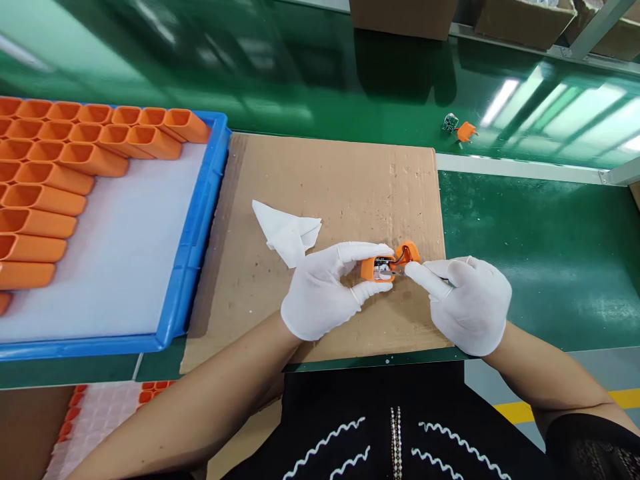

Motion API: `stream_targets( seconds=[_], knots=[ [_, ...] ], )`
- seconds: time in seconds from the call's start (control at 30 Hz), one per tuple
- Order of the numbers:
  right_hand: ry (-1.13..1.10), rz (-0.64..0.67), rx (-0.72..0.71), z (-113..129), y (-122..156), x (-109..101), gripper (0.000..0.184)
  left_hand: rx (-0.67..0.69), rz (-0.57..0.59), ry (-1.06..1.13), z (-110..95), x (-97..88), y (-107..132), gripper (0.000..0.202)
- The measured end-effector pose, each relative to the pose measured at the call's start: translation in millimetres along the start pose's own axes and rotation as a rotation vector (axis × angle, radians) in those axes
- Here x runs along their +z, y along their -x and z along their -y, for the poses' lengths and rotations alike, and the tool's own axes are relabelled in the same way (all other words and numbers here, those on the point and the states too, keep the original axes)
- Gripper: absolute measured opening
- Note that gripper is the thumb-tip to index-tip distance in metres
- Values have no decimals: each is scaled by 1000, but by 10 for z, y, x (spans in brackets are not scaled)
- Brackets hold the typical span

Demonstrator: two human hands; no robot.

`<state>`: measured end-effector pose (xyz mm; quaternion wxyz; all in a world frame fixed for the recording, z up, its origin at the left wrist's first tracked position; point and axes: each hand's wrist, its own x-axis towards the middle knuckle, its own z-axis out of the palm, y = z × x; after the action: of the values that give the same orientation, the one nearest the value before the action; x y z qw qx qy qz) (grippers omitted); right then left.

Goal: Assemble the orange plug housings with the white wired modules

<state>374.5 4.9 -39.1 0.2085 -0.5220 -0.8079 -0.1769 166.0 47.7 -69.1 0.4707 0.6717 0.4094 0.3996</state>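
Note:
My left hand [325, 287], in a white glove, holds a small orange plastic housing [369, 270] between thumb and fingers. Its open end faces up and shows a circuit board [384, 261] and some white material inside. Dark wires run from it to an orange end cap [409, 251], which lies just right of the housing. My right hand [465, 300], also gloved in white, is closed around a slim tool whose thin metal tip [389, 272] reaches into the housing opening. Most of that tool is hidden by my fingers, so its exact kind does not show.
Beneath my hands lies a cardboard sheet [330, 173] with a crumpled white cloth [287, 230] on it. At left, a blue tray [193, 247] holds rows of orange sleeves [45, 175]. Farther back are a loose circuit board [450, 123] and an orange plug piece [467, 132].

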Motion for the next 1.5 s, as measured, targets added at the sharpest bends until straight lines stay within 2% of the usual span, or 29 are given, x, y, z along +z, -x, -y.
stream_targets(
  seconds=[0.23,0.33,0.57,0.73,0.87,1.07,1.3,1.43,1.5],
  knots=[
    [17,155,-52,14,-13,-22,47,33,-24,-68,14,-20,-1,28],
    [22,138,-28,-10,-20,-27,45,19,-30,-75,6,-13,-2,29],
    [50,127,-34,-4,-32,-35,35,119,-20,-139,21,-3,-2,26],
    [37,111,-2,-10,-18,-19,40,126,-21,-126,40,-12,-15,28],
    [2,164,-33,-7,-19,-32,40,119,-13,-156,19,-3,-15,27],
    [-54,199,-20,2,-4,-15,38,58,-6,-106,2,9,-3,30],
    [-125,168,-28,1,-18,3,31,42,-47,-96,48,-17,19,33],
    [-199,244,8,-17,-25,50,23,-46,-63,-66,135,-1,18,35],
    [-315,196,70,-44,-24,110,25,-121,-55,-53,189,7,12,38]
  ],
)
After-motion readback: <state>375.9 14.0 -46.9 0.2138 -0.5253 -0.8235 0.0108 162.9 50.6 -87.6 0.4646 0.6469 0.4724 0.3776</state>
